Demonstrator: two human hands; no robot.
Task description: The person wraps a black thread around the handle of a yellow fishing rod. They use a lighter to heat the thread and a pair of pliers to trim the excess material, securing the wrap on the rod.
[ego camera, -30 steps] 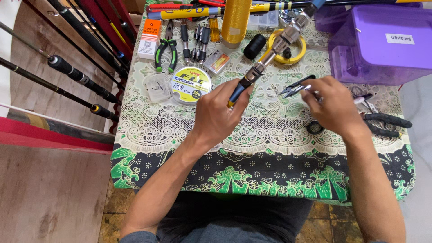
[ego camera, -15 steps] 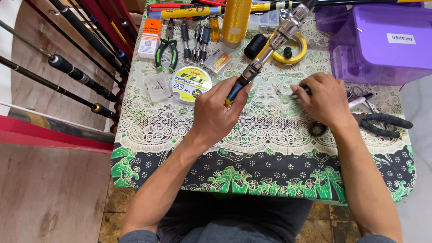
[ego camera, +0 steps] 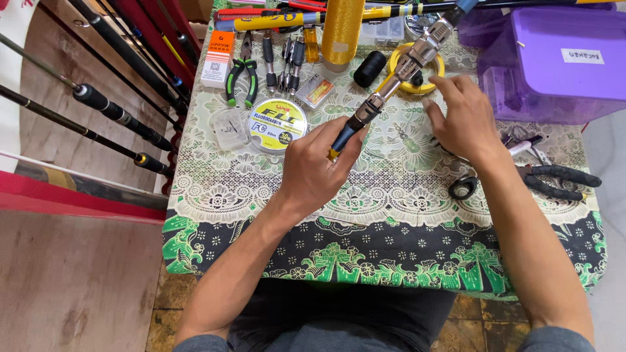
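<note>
My left hand (ego camera: 313, 171) grips the dark blue handle end of a fishing rod (ego camera: 398, 73) with a silver reel seat. The rod slants up and to the right over the table. My right hand (ego camera: 460, 116) hovers beside the reel seat with fingers spread and holds nothing. A yellow ring-shaped spool (ego camera: 417, 65) lies under the rod. A round clear spool of fishing line (ego camera: 277, 124) sits left of my left hand.
A purple plastic box (ego camera: 554, 62) stands at the back right. Black pliers (ego camera: 557, 181), green-handled pliers (ego camera: 240, 70), a gold thread cone (ego camera: 342, 29) and small tools lie on the lace-patterned tablecloth (ego camera: 365, 215). Several fishing rods (ego camera: 111, 111) lean at the left.
My right hand left the small tools at the right and moved up toward the reel seat. The rod swung slightly more upright in my left hand.
</note>
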